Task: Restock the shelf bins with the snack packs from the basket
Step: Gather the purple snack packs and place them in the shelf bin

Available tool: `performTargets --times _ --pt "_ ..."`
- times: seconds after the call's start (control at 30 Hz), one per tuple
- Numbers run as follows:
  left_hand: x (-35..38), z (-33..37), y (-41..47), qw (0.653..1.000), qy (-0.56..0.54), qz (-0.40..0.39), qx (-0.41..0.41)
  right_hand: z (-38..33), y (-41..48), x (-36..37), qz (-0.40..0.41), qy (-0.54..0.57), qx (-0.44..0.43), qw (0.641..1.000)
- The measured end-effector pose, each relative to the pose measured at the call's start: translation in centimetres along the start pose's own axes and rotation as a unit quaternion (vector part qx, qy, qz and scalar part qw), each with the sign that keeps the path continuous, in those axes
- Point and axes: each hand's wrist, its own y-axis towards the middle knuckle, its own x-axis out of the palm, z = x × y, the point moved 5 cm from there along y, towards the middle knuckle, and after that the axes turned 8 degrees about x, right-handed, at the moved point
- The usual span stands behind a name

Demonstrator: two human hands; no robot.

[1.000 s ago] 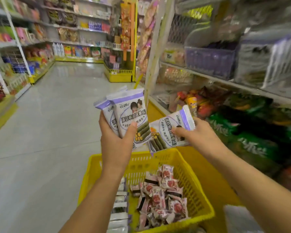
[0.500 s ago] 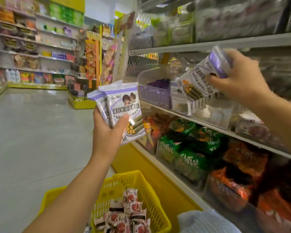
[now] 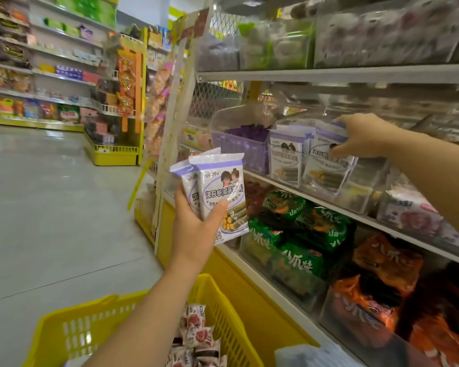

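My left hand (image 3: 196, 229) grips two white-and-purple seaweed-roll snack packs (image 3: 221, 192) upright in front of the shelf. My right hand (image 3: 361, 136) reaches into a clear shelf bin (image 3: 361, 192) on the middle shelf and pinches another such snack pack (image 3: 326, 165) by its top, standing it inside the bin. More of the same packs (image 3: 285, 160) stand just left of it in that bin. The yellow basket (image 3: 72, 332) sits below, with small red-and-white wrapped snacks (image 3: 196, 332) in it.
A purple bin (image 3: 239, 149) stands left of the clear one. Green bags (image 3: 297, 234) and orange bags (image 3: 376, 287) fill the lower shelf. A shelf board (image 3: 329, 74) runs above my right hand. An aisle with grey floor (image 3: 51, 221) opens on the left.
My right hand has carried its pack from over the basket up and into the clear shelf bin. My left hand has kept its two packs, and my view has turned right toward the shelf.
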Motion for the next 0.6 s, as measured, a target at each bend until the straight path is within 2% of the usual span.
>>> performTargets --times 0.1,0.3,0.37,0.43,0.5,0.6 --pt "-0.1 -0.3 0.2 1.0 -0.004 0.001 -0.001 -0.2 1.3 1.8 -0.06 0.016 -0.003 0.998" --pt "-0.8 -0.8 0.1 1.0 -0.004 -0.013 -0.014 -0.9 1.6 2.6 -0.1 0.054 -0.014 0.993" --pt "-0.7 -0.5 0.5 0.999 -0.003 -0.035 -0.023 -0.9 0.8 1.1 -0.095 0.062 -0.041 0.993" --pt "0.1 0.6 1.6 0.997 -0.012 -0.072 -0.031 -1.3 -0.2 -1.6 -0.054 0.101 -0.092 0.989" --pt "1.8 2.5 3.1 0.992 -0.027 -0.122 -0.031 -1.9 -1.4 -4.5 -0.046 0.185 -0.136 0.972" --pt "5.6 6.4 5.5 0.977 -0.05 -0.204 -0.017 -2.8 -3.4 -7.1 -0.156 0.311 -0.18 0.92"
